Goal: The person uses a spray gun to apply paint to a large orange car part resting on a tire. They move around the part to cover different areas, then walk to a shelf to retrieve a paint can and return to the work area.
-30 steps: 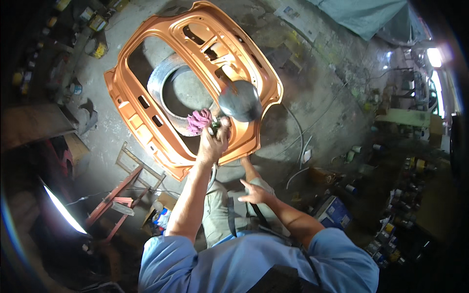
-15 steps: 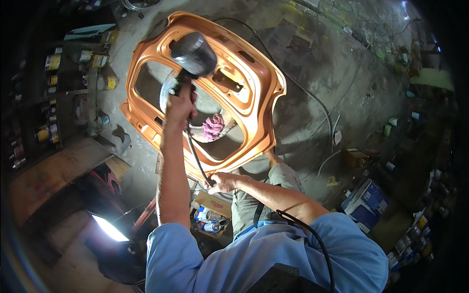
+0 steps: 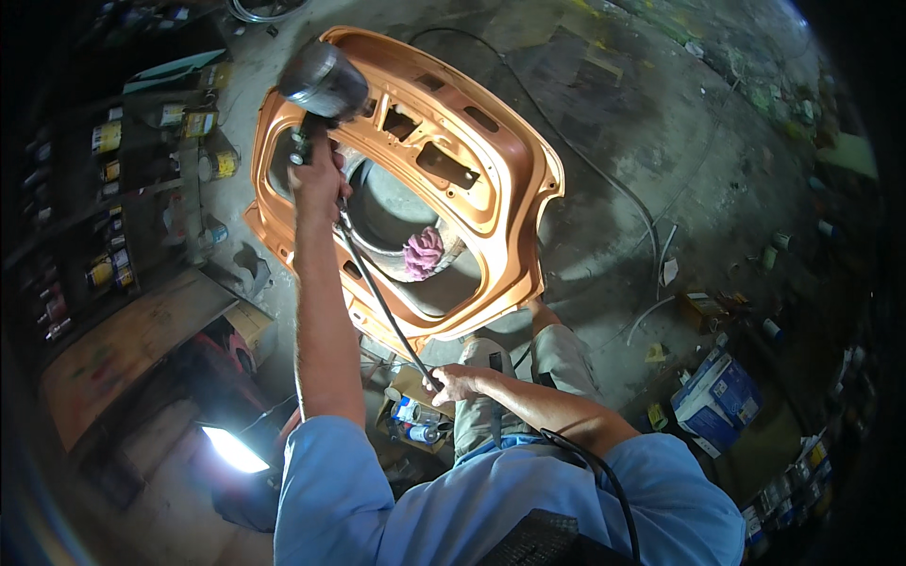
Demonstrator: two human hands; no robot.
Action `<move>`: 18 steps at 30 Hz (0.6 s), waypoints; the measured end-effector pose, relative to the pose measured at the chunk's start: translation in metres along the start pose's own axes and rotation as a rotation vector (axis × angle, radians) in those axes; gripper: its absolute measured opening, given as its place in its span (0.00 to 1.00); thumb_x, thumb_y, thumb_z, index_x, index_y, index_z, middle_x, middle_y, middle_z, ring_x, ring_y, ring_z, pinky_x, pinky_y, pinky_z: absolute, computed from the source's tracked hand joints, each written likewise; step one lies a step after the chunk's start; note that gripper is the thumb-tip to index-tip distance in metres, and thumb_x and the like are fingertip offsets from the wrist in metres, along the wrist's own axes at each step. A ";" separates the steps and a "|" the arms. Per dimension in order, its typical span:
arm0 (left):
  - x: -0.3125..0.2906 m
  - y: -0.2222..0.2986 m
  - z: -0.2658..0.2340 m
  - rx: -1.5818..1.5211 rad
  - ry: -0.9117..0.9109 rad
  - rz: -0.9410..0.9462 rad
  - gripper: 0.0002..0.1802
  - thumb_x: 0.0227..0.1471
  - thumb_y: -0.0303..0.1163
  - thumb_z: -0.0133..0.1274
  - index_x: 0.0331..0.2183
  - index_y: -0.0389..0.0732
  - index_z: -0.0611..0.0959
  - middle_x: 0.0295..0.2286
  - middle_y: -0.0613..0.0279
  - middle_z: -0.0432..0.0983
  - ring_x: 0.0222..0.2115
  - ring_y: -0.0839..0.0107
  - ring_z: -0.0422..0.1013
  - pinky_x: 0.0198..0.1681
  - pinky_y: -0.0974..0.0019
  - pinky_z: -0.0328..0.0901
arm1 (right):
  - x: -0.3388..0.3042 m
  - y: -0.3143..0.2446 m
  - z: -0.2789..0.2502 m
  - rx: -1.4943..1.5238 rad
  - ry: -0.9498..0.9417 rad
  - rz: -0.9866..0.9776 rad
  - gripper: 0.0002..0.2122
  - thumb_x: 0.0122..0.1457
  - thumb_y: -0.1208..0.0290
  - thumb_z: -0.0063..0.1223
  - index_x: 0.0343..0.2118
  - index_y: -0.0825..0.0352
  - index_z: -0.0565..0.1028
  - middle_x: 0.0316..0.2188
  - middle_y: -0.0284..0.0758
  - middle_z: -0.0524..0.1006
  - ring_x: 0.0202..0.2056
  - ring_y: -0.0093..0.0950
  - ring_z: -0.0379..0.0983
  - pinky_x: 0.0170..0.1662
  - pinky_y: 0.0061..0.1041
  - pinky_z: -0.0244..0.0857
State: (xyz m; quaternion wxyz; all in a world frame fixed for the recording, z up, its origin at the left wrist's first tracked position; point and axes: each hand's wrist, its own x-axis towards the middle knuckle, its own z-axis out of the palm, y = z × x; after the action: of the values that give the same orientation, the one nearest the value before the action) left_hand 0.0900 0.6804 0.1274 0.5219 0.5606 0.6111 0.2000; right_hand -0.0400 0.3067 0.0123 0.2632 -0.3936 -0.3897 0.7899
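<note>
Far left we saw shelves (image 3: pixel 104 189) of cans along the wall, and a lit lamp (image 3: pixel 231 450) on the floor below them.

Our left hand (image 3: pixel 316 179) was up with the arm stretched out, fingers wrapped tight round the grip of the spray gun (image 3: pixel 316 94). The gun's round grey cup sat on top, over the upper left corner of the panel (image 3: pixel 500 160).

The hose (image 3: pixel 377 292) ran from the gun's grip down across the panel to our right hand (image 3: pixel 458 382). That hand was low, just above our knee, fingers curled round the hose; how firm the hold was, we couldn't tell.

The panel was orange, lying flat over a tyre (image 3: pixel 377 212) on the concrete floor (image 3: pixel 642 123), inner side up with cut-outs showing. A pink rag (image 3: pixel 423 253) lay on the tyre, inside the panel's big opening, well apart from both hands.

A box of cans (image 3: pixel 411 420) sat just left of our knee.

To the right: loose pipes (image 3: pixel 651 245) on the floor, a blue carton (image 3: pixel 713 391), more cans along the far right edge.
</note>
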 end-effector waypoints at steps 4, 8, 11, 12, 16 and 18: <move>0.050 0.028 -0.019 -0.036 0.122 0.055 0.30 0.61 0.62 0.54 0.28 0.42 0.75 0.16 0.71 0.65 0.09 0.79 0.58 0.10 0.70 0.53 | 0.004 -0.012 -0.023 0.003 0.121 0.055 0.29 0.53 0.55 0.68 0.52 0.68 0.71 0.42 0.44 0.79 0.45 0.39 0.77 0.49 0.35 0.69; 0.080 0.035 -0.026 -0.023 0.290 0.100 0.32 0.61 0.63 0.53 0.28 0.41 0.74 0.16 0.69 0.66 0.09 0.76 0.58 0.11 0.69 0.52 | 0.003 -0.026 -0.040 -0.022 0.257 -0.111 0.32 0.53 0.54 0.69 0.54 0.70 0.70 0.43 0.45 0.78 0.45 0.41 0.77 0.50 0.38 0.69; 0.085 0.031 -0.029 0.015 0.290 0.098 0.32 0.61 0.63 0.53 0.28 0.40 0.75 0.16 0.68 0.66 0.09 0.76 0.59 0.11 0.68 0.52 | -0.001 -0.028 -0.041 -0.007 0.291 -0.166 0.31 0.53 0.53 0.69 0.53 0.71 0.70 0.42 0.46 0.78 0.44 0.41 0.77 0.49 0.38 0.69; 0.082 0.029 -0.030 0.009 0.239 0.086 0.31 0.61 0.63 0.53 0.29 0.41 0.75 0.16 0.68 0.67 0.09 0.76 0.59 0.11 0.68 0.52 | -0.002 -0.028 -0.038 0.003 0.298 -0.170 0.31 0.54 0.53 0.69 0.53 0.71 0.70 0.41 0.46 0.78 0.44 0.41 0.77 0.49 0.38 0.69; 0.051 0.008 -0.014 0.015 -0.015 -0.025 0.29 0.61 0.61 0.54 0.28 0.42 0.77 0.16 0.68 0.66 0.09 0.77 0.59 0.11 0.68 0.52 | 0.003 -0.016 -0.024 -0.122 -0.013 0.026 0.34 0.53 0.53 0.69 0.57 0.71 0.70 0.45 0.46 0.80 0.47 0.42 0.78 0.53 0.37 0.70; 0.020 -0.015 0.005 0.033 -0.089 -0.026 0.28 0.61 0.59 0.56 0.26 0.41 0.78 0.16 0.69 0.66 0.09 0.78 0.58 0.12 0.68 0.53 | -0.007 -0.003 -0.014 -0.166 0.038 -0.038 0.37 0.53 0.53 0.68 0.61 0.71 0.68 0.52 0.48 0.79 0.52 0.43 0.78 0.56 0.36 0.71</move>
State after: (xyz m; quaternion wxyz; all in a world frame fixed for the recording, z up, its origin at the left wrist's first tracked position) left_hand 0.0910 0.6919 0.1051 0.5418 0.5695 0.5976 0.1578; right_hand -0.0243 0.3091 0.0119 0.2520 -0.4216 -0.4562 0.7421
